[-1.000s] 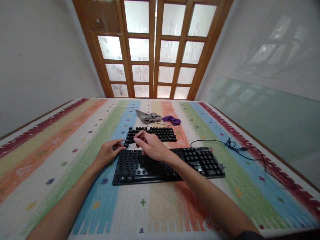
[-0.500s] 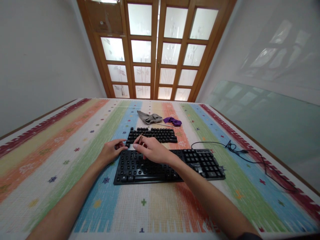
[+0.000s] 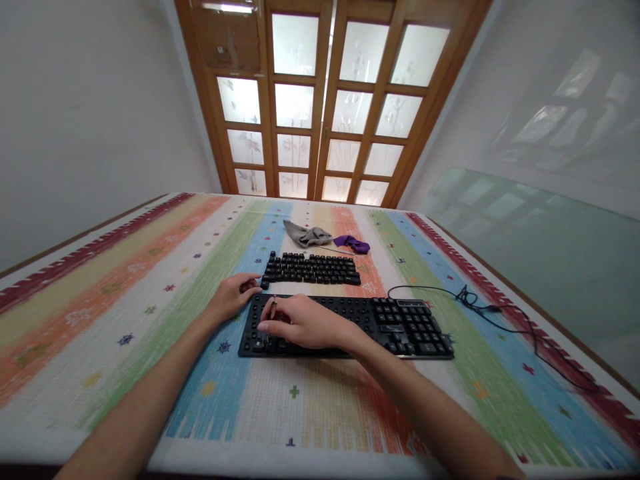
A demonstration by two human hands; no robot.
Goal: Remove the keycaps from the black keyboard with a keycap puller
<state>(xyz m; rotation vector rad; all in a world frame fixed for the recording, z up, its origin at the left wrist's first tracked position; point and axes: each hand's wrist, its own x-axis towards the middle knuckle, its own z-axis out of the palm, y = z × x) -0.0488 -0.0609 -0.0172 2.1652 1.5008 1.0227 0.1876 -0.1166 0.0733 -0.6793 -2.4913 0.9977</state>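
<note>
A black keyboard (image 3: 345, 310) lies across the cloth, with most of its main-block keycaps off and bare switch posts showing; the number pad still has its caps. My right hand (image 3: 297, 321) is closed over its left part. It grips a wire keycap puller (image 3: 265, 338), whose thin prongs point down at the bottom-left keys. Behind the keyboard, loose black keycaps (image 3: 313, 269) lie in rows. My left hand (image 3: 235, 293) rests at the left end of these rows, thumb and forefinger apart, close to a keycap (image 3: 265, 285); its other fingers are curled and partly hidden.
Behind the keycaps lie a grey cloth (image 3: 307, 235) and a purple cloth (image 3: 352, 244), with a thin rod beside them. The keyboard's black cable (image 3: 467, 298) runs coiled to the right. A striped tablecloth (image 3: 190, 267) covers the table; glass-paned doors (image 3: 320, 133) stand beyond.
My right hand with the keycap puller has moved toward me, from the keyboard's back edge to its bottom-left keys. My left hand stays by the loose keycaps. The camera view has shifted slightly.
</note>
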